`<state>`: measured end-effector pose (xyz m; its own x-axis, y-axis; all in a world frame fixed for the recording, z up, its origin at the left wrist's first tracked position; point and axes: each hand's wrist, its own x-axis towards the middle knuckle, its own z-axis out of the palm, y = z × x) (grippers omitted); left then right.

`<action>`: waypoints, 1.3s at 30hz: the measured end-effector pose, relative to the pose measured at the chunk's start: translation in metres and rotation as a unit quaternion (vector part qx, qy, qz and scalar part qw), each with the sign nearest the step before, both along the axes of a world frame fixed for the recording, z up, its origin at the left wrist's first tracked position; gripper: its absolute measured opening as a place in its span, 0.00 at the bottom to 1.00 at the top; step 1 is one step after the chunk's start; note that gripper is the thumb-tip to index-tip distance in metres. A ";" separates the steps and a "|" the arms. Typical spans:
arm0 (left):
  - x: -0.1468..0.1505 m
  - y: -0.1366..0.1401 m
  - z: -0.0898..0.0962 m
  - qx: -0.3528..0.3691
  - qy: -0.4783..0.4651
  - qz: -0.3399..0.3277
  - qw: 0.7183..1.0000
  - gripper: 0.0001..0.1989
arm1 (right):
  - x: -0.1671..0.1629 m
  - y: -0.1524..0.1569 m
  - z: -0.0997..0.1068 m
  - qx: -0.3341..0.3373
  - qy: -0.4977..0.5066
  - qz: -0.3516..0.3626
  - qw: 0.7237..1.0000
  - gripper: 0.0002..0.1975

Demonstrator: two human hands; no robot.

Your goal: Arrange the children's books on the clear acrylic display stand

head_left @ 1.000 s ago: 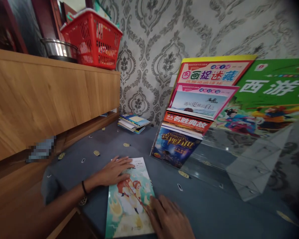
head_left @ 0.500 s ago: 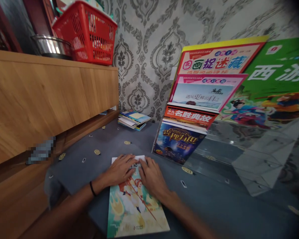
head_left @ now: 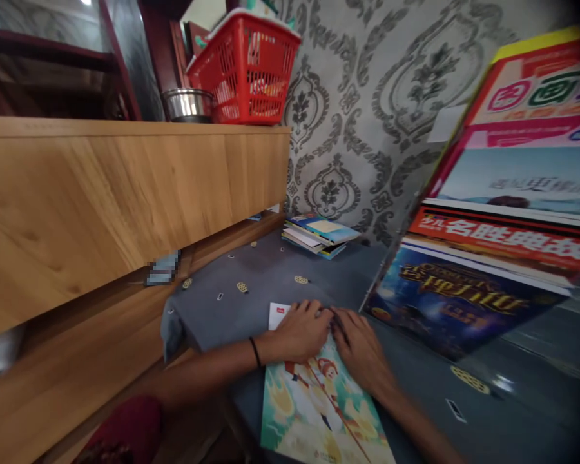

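A storybook with a green and cream illustrated cover lies on the dark grey tablecloth in front of me. My left hand, a black band at its wrist, rests across the book's upper part with bent fingers reaching its top right corner. My right hand lies along the right edge, its fingers curled at that same corner. Both hands are closed on the book there, fingertips close together; exactly what they pinch is hidden. The hands cover most of the title.
At the right, a clear rack holds upright books, a blue one lowest. A small pile of books lies near the wall. On the left, a wooden cabinet bears a red basket and a steel bowl.
My view has swung left, so everything sits further right. My left hand's fingers, spread over the cover before, have drawn together toward the book's top right corner, near my right hand's fingers.
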<state>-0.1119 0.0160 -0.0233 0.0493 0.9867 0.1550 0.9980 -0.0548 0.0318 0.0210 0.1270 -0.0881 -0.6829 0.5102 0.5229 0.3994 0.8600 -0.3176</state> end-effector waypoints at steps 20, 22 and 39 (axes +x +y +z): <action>0.000 -0.007 0.007 0.004 -0.006 -0.006 1.000 0.14 | 0.034 -0.022 -0.002 -0.007 -0.020 -0.011 1.000 0.23; -0.001 -0.007 0.006 0.002 -0.011 -0.007 1.000 0.14 | 0.042 -0.029 0.000 -0.018 -0.022 -0.010 1.000 0.22; -0.001 -0.005 0.000 0.015 -0.024 -0.002 1.000 0.15 | 0.098 -0.080 0.004 -0.042 0.034 0.038 0.998 0.19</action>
<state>-0.1130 0.0109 -0.0235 0.0447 0.9815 0.1863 0.9952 -0.0600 0.0774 0.1185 0.0471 -0.0843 -0.6853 0.5024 0.5272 0.3084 0.8560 -0.4149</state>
